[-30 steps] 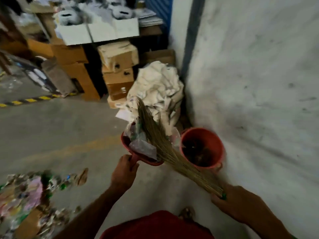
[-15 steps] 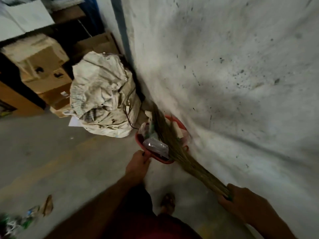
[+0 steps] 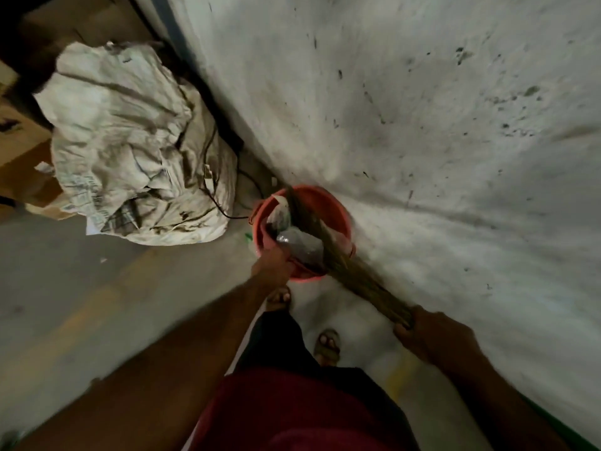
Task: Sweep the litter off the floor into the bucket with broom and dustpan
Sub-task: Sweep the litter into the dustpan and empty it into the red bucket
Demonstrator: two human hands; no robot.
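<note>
Head view looks down at a red bucket [image 3: 338,216] standing on the concrete floor [image 3: 81,288] against the base of a stained white wall [image 3: 422,125]. Left hand [image 3: 271,266] holds the red dustpan [image 3: 304,271] at the bucket's near rim, fingers curled round its handle; the pan sits over the bucket mouth, and its edge is hard to tell from the bucket since both are red and blurred. Litter [image 3: 299,242], clear plastic wrap and a pale scrap, lies on the pan and over the bucket opening. Right hand [image 3: 432,340] grips the broom [image 3: 351,271] at its bound end, fingers clamped round the bundle; the bristles run up and left across the litter, tip reaching the bucket's far rim. A big crumpled white sack [image 3: 130,148] sits left of the bucket, just beside it, with a black cord [image 3: 234,203] trailing over it. Cardboard boxes [image 3: 19,151] behind the sack at far left. Two sandalled feet [image 3: 328,345] on the floor below the bucket; red shirt [image 3: 292,415] at bottom centre.
</note>
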